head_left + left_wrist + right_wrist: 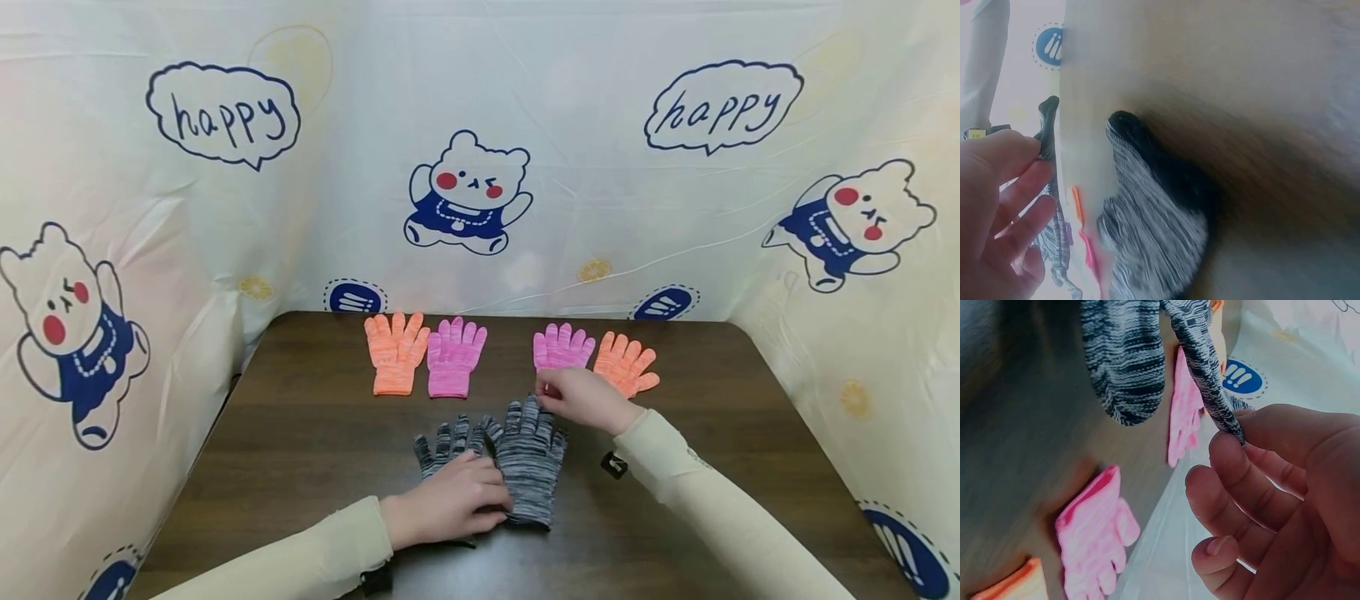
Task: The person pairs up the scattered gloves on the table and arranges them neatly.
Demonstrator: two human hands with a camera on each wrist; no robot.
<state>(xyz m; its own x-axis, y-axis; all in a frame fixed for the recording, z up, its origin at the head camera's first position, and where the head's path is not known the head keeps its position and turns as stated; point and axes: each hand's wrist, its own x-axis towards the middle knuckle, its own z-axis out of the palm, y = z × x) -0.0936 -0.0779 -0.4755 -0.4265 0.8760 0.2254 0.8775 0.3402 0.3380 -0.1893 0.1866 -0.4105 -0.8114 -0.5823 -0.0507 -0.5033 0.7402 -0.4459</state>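
Observation:
Two grey-and-black knit gloves are at the front middle of the table. My left hand (461,500) reaches across the left grey glove (448,440), covering its lower part. With thumb and fingertips it pinches the dark cuff edge of the right grey glove (529,471). At that glove's far end, my right hand (583,396) pinches a fingertip of it between thumb and forefinger. The right wrist view shows the pinched glove finger (1200,362) drawn taut, while another finger of the glove hangs free. In the left wrist view the left glove (1154,212) lies close by, dark cuff upward.
Toward the back of the brown table (300,467) lie an orange glove (397,354) and a pink glove (455,358). Further right are another pink glove (562,348), partly behind my right hand, and another orange glove (625,364). Printed cloth walls (360,100) surround the table.

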